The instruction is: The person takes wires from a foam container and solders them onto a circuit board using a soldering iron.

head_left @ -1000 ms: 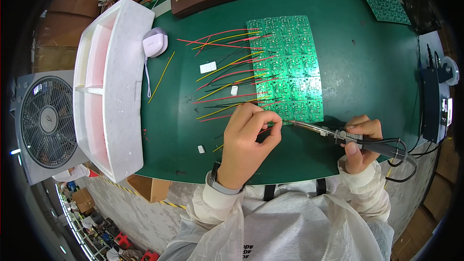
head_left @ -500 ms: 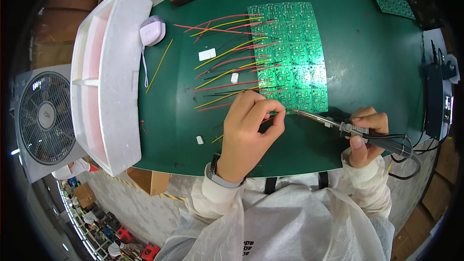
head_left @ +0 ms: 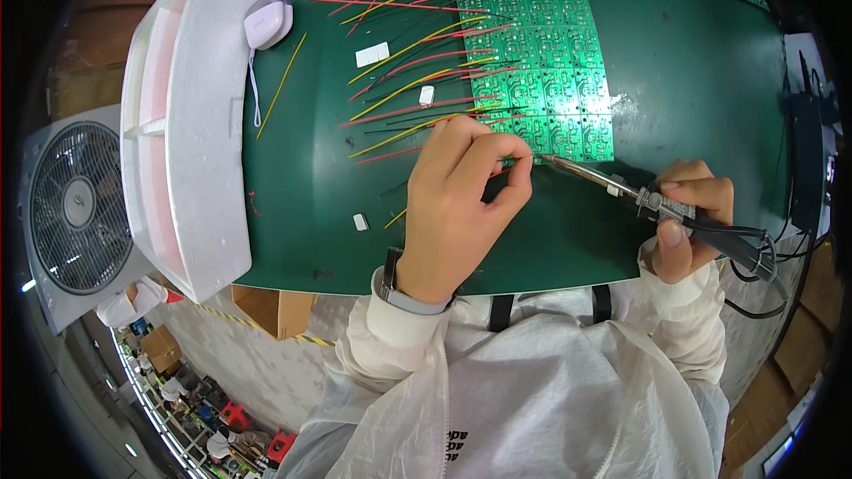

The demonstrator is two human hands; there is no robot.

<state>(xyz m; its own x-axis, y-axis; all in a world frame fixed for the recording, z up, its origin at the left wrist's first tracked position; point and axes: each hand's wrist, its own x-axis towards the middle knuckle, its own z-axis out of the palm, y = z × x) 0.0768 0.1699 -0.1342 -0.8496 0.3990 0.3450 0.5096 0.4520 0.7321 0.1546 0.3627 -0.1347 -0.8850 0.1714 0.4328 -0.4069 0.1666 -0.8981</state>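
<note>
A panel of green circuit boards (head_left: 568, 62) lies on the green table, with red, yellow and black wires (head_left: 426, 55) running off its left side. My left hand (head_left: 461, 191) is at the panel's near edge, thumb and forefinger pinched on a thin wire; its colour is mostly hidden by the fingers. In my right hand (head_left: 690, 217) is a soldering iron (head_left: 581, 171), gripped by its dark handle. Its metal tip points left and meets the board's near edge, right beside my left fingertips. Whether the tip touches the wire is too small to tell.
A white foam box (head_left: 200, 124) with compartments stands left, beside a lilac case (head_left: 268, 22) and a loose yellow wire (head_left: 282, 84). Small white blocks (head_left: 372, 55) lie near the wires. A fan (head_left: 78, 204) is farther left. The iron's black cable (head_left: 754, 310) loops at right.
The whole view has shifted, so the table's things sit higher in the picture. My left fingertips have come slightly closer to the iron's tip, which stays at the board's near edge.
</note>
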